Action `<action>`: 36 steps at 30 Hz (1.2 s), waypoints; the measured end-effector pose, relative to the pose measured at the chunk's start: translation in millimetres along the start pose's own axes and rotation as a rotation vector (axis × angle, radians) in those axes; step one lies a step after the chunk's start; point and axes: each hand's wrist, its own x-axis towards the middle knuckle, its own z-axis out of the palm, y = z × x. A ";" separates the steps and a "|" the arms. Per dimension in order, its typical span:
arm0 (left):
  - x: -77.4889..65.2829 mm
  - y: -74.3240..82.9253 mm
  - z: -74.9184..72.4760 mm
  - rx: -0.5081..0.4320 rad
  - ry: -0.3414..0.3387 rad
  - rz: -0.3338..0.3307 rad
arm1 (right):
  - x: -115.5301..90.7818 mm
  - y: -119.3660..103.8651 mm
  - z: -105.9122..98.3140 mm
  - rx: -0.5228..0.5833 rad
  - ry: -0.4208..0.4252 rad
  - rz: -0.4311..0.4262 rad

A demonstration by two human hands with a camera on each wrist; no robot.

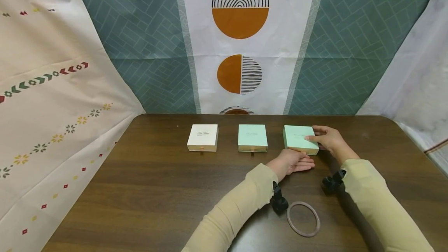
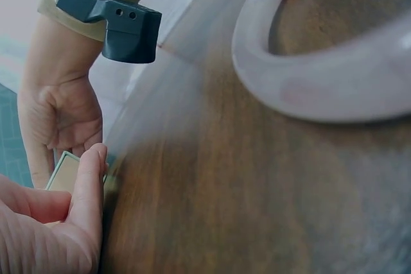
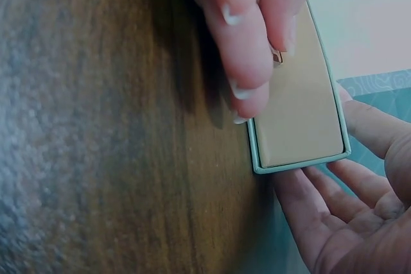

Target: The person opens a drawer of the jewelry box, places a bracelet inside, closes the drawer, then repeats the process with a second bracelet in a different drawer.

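At the right end of a row stands a mint-green drawer gift box, turned slightly askew. My right hand grips it from the right, thumb on the lid and fingers behind the far side. At the box's front, my left hand pinches the small ribbon pull tab between thumb and finger; its other fingers extend to the right. The beige drawer front sits flush in the sleeve. Nearer to me, a pale lilac bangle lies flat on the table, large in the left wrist view.
A second mint-green box stands mid-row, and a white box at its left; both have tabs facing me. They sit near the back of the brown wooden table. Patterned cloths hang behind it and at the sides.
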 end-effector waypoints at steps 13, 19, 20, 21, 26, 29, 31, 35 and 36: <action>-1.7 -0.8 -1.0 0.030 0.016 0.020 | -1.7 -2.0 1.4 -0.001 -0.002 0.002; -2.2 -0.2 -0.5 0.038 0.039 0.038 | -2.2 -3.7 2.5 0.014 -0.004 0.002; -2.2 -0.1 -0.5 0.037 0.040 0.040 | -2.2 -3.7 2.2 0.007 0.011 0.001; -2.3 0.0 -0.3 0.034 0.039 0.040 | -1.9 -3.2 1.8 0.012 0.012 -0.001; -2.7 -0.3 0.7 0.035 0.044 0.041 | -3.3 -3.6 1.5 0.025 0.013 -0.003; -3.0 -0.7 1.7 0.032 0.054 0.036 | -4.4 -5.1 1.6 0.017 -0.004 -0.003; -3.5 -0.9 2.3 0.030 0.059 0.031 | -4.3 -6.1 1.2 0.003 -0.016 -0.005; -2.9 -2.2 2.5 0.029 0.060 0.023 | -2.0 -6.0 -2.2 -0.033 -0.062 -0.018; -2.7 -2.6 2.4 0.030 0.057 0.021 | -1.7 -6.1 -3.1 -0.043 -0.077 -0.021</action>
